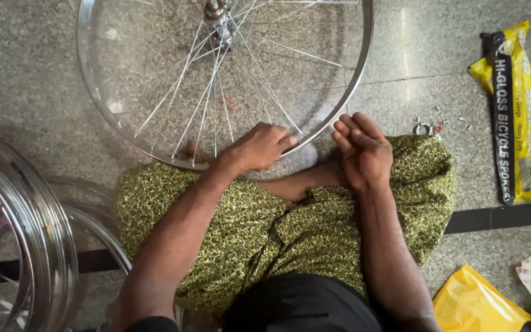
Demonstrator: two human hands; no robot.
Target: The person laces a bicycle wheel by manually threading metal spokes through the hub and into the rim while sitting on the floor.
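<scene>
Steel wheel (155,132) lying flat on the stone floor (26,67) against the crossed legs, left hand (258,146) pinching rim and spokes (207,101) with fingers (287,141) clamped, likely steadying it. Resting right hand (364,150) loosely curled, holding nothing visible; long yellow-and-black packet (514,114) lying far right, yellow bag (474,304) below.

Speckled grey stone floor (32,74)

The wheel (228,80) lies ahead, spare rims (26,233) left, packet (517,117) right.
</scene>
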